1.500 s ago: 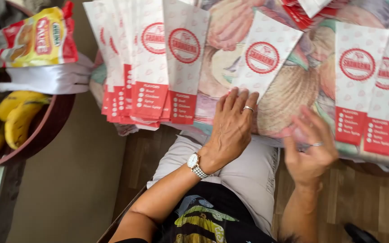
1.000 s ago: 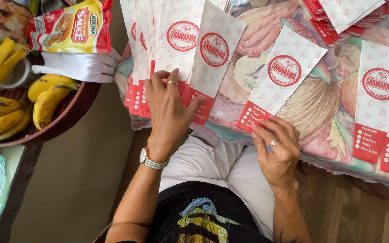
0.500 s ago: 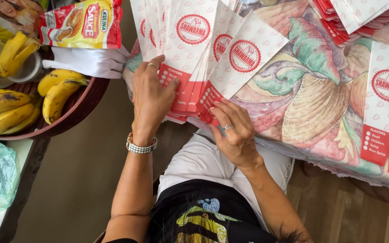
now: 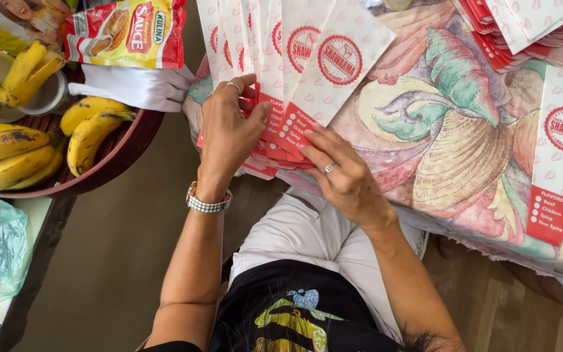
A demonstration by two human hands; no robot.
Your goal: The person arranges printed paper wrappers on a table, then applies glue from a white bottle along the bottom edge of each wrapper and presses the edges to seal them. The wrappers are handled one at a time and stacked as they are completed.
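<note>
Where both meet: fanned paper sleeves [image 4: 307, 72] under left hand [image 4: 226, 130] (right hand [image 4: 343, 176] alongside).

Paper sleeves [image 4: 307, 72] cut off at top edge; lower ends hidden under left hand [image 4: 226, 133].

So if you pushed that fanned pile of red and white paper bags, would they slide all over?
Probably yes. The paper bags lie flat and thin, overlapping loosely, so they would likely slip over each other. They look light and bendy, not stiff. The left hand and right hand both press on their lower ends, which probably keeps the fan from spreading across the patterned cloth.
</note>
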